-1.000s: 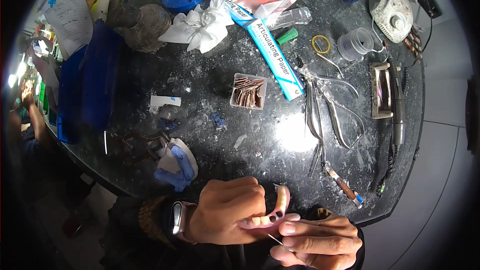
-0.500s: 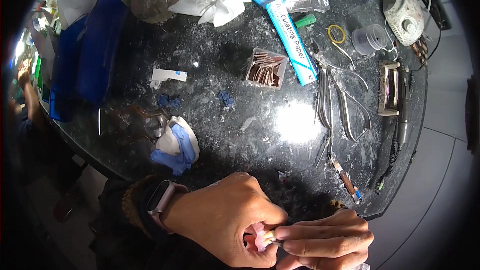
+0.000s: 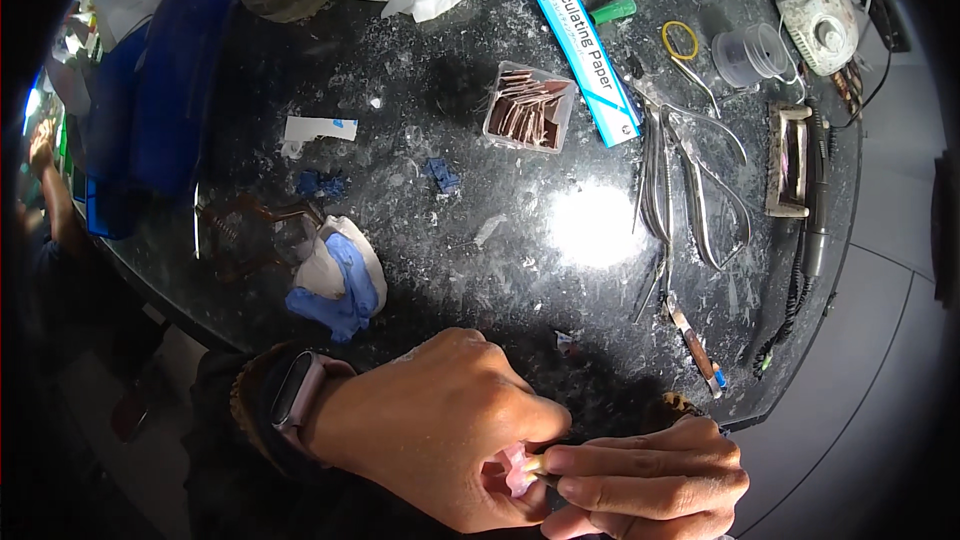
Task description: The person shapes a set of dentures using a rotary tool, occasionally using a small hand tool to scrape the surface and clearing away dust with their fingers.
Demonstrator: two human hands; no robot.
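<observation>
My left hand [image 3: 435, 430], with a wristband at the wrist, is curled around a pink denture piece [image 3: 516, 470] with cream teeth, largely hidden in the grip at the lower middle. My right hand [image 3: 650, 480] meets it from the right, its fingers pinched on a thin metal instrument [image 3: 548, 480] held against the teeth; most of that instrument is covered by the fingers. Above my left hand rests a plaster dental model [image 3: 370, 255] with blue material [image 3: 345, 310] on it, next to a dark metal articulator [image 3: 240, 265].
A small box of brown sheets [image 3: 525, 110], long carton [image 3: 580, 45], pliers [image 3: 705, 200] and brown-handled tool [image 3: 695, 350] lie on the dark worktop [image 3: 480, 290]. A handpiece [image 3: 815, 240] is at right, blue bins [image 3: 175, 90] at left, another person's arm [image 3: 55, 190] beyond.
My left hand has turned, closing over the denture piece, which now faces right and is mostly hidden. My right hand's fingertips have moved onto the teeth. The bench items appear higher in view.
</observation>
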